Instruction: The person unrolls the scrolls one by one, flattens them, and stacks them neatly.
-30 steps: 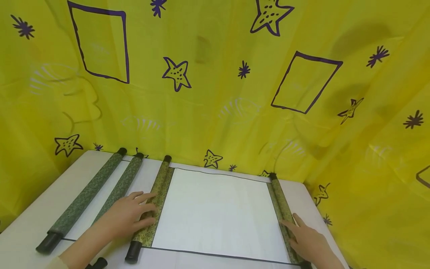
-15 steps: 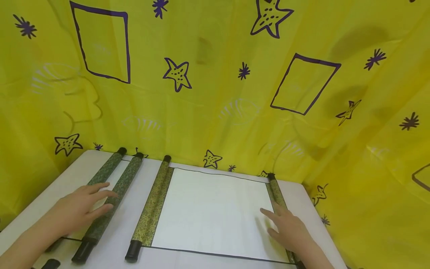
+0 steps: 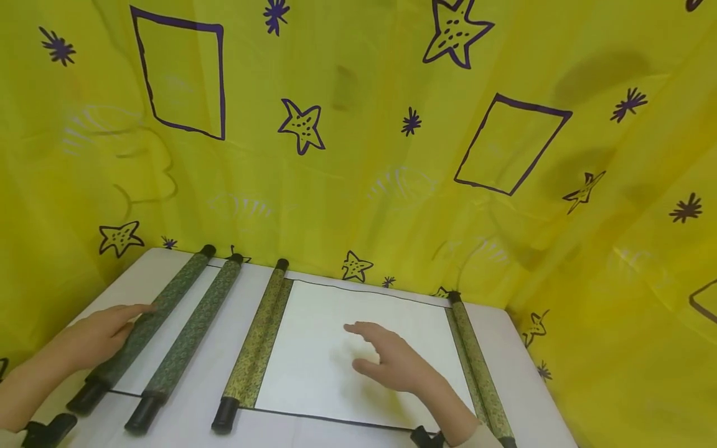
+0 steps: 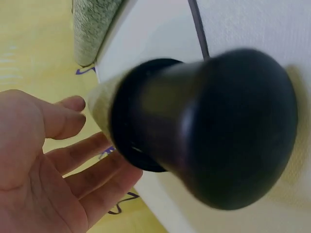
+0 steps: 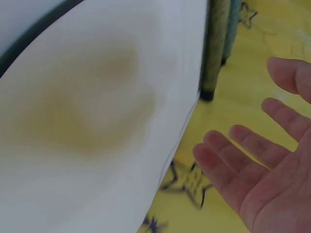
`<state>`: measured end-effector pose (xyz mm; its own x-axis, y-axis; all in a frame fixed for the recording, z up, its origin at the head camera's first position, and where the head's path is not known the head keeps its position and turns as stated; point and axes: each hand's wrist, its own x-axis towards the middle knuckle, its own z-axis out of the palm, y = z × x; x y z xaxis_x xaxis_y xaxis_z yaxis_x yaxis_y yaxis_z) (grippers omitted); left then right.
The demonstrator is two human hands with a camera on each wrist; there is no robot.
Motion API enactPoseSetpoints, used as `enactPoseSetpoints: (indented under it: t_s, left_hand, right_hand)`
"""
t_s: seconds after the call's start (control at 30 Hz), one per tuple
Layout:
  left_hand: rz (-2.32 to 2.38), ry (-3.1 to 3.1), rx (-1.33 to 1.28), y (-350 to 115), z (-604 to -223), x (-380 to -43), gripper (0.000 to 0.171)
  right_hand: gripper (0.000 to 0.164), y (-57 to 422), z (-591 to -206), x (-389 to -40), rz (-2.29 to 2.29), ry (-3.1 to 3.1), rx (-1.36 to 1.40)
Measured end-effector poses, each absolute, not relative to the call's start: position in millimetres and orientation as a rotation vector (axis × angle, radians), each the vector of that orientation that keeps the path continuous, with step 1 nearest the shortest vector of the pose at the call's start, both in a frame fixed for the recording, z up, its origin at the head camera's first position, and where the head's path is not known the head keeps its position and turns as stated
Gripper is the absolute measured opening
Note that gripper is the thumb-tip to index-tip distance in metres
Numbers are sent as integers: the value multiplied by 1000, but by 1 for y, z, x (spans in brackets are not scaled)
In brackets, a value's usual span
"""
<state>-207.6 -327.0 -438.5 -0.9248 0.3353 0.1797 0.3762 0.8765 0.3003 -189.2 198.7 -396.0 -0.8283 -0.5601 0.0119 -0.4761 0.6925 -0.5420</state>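
My left hand [image 3: 103,336] has its fingers extended over the far-left green patterned roller [image 3: 178,287] of a mostly rolled-up scroll. In the left wrist view, the relaxed fingers of that hand [image 4: 58,165] lie behind a large black end knob [image 4: 238,131]. A second green roller [image 3: 196,336] lies parallel, with a strip of white paper between the two. To the right, a yellow-green scroll lies unrolled, its white sheet [image 3: 313,354] between a left roller [image 3: 260,336] and a right roller [image 3: 478,370]. Over that sheet hovers my right hand [image 3: 398,361], fingers loose and holding nothing.
A white table [image 3: 538,348] carries both scrolls. Behind it and to the sides hangs a yellow curtain [image 3: 358,186] with drawn stars and rectangles. The black roller ends reach close to the curtain at the table's back edge.
My left hand has moved left from the yellow-green scroll's left roller, past the second green roller, to the far-left one. My right hand has left the right roller and moved over the sheet.
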Motion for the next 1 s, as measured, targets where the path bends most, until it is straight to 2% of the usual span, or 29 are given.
enactPoseSetpoints:
  t_s: [0.53, 0.67, 0.9, 1.0]
  left_hand:
    - [-627, -2874, -660, -333, -447, -221, 38]
    - [-780, -2932, -661, -327, -444, -222, 44]
    - [-963, -2963, -617, -315, -439, -225, 73]
    - [-969, -2980, -599, -313, -442, -229, 71]
  right_hand:
    - [45, 55, -409, -215, -1292, 2174, -1035]
    - [44, 25, -408, -213, -1430, 2064, -893]
    - [57, -22, -413, -215, -1550, 1654, -545]
    - [57, -37, -415, -213, -1622, 1551, -429]
